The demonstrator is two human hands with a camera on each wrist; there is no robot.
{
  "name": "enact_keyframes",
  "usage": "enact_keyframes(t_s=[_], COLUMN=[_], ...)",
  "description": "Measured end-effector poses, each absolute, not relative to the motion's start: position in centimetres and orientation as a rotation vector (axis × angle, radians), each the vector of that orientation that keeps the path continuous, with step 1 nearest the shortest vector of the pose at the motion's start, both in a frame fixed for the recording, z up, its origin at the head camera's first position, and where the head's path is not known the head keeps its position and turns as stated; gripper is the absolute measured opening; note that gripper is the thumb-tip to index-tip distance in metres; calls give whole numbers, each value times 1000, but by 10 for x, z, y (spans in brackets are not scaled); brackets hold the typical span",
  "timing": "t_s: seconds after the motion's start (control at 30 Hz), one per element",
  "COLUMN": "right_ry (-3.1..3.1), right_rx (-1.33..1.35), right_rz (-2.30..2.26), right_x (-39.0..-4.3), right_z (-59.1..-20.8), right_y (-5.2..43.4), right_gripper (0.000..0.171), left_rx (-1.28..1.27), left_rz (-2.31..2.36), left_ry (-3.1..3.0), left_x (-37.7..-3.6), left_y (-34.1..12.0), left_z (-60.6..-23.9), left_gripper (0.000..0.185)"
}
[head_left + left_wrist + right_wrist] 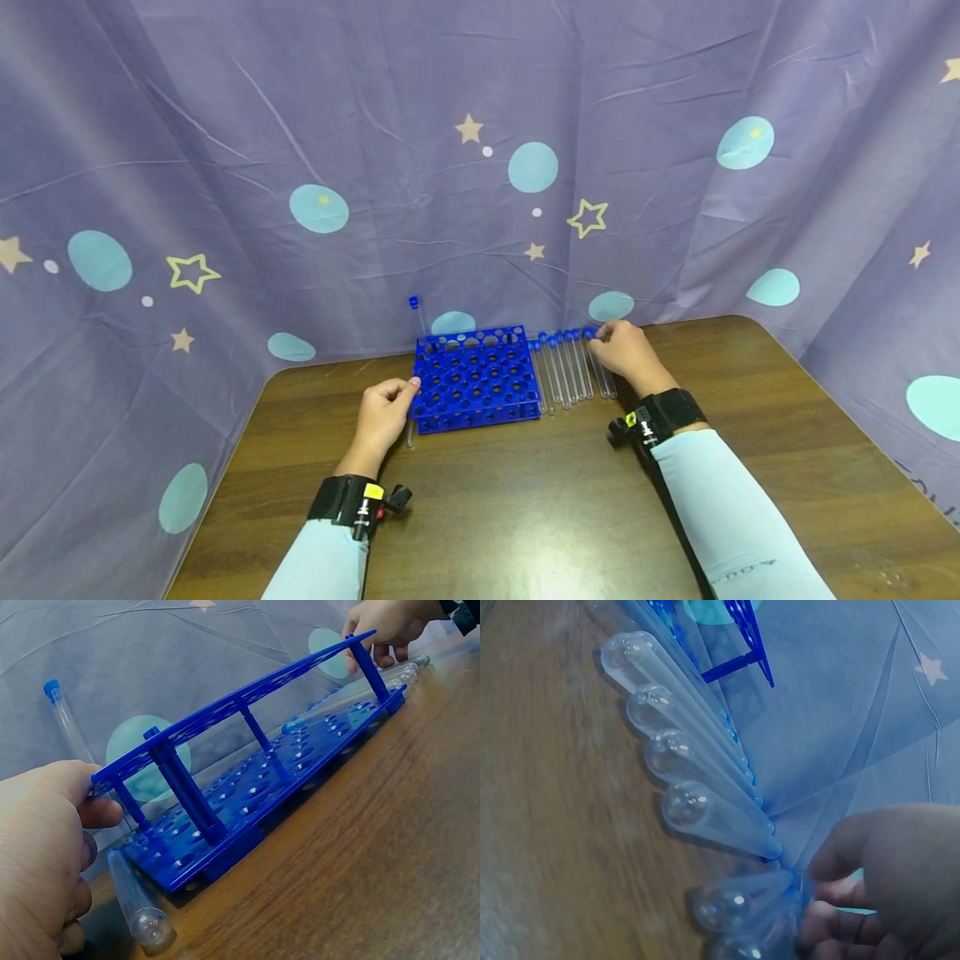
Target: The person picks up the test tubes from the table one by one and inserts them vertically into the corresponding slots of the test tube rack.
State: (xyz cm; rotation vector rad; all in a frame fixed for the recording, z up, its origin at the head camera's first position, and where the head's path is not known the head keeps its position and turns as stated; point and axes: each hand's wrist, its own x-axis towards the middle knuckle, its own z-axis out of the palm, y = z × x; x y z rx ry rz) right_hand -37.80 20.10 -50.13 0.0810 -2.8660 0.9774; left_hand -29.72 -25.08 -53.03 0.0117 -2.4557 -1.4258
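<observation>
A blue plastic test tube rack (pixel 480 415) stands at the back of the table. My left hand (pixel 384 412) grips its left edge, thumb on the top plate and index finger below, as the left wrist view shows. One blue-capped test tube (pixel 71 724) stands upright at the rack's far left corner. Another clear tube (pixel 139 907) lies on the table under my left hand. Right of the rack, several capped test tubes (pixel 572 371) lie side by side, caps toward the curtain. At the row's right end, my right hand (pixel 626 350) pinches a test tube (pixel 754 889) by its blue cap.
The brown wooden table (pixel 517 508) carries the rack and tubes. A purple curtain (pixel 390 167) with stars and teal spots hangs right behind the table's back edge, close to the rack and the tube caps. Each wrist wears a black strap (pixel 671 412) with a small camera.
</observation>
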Motion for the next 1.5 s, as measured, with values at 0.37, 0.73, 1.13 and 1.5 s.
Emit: enact_keyframes(t_s=[0.37,0.73,1.13,1.5], right_ry=[-2990,-3068,-3064,-3050], right_rx=[73,83,77,96], right_rz=[904,979,958,1051], right_x=[-378,-377,-377,-376], right_z=[-501,-497,-503,-501], right_y=[206,205,208,208], right_gripper=[24,43,48,45], left_rx=[-16,-7,-19,-2], left_rz=[-1426,-1440,-1451,-1438], left_ry=[-2438,-2434,-2429,-2437], left_x=[-299,-297,-299,-299], left_y=[-251,-252,-251,-250], left_z=[-531,-532,-533,-532], left_gripper=[29,31,31,30])
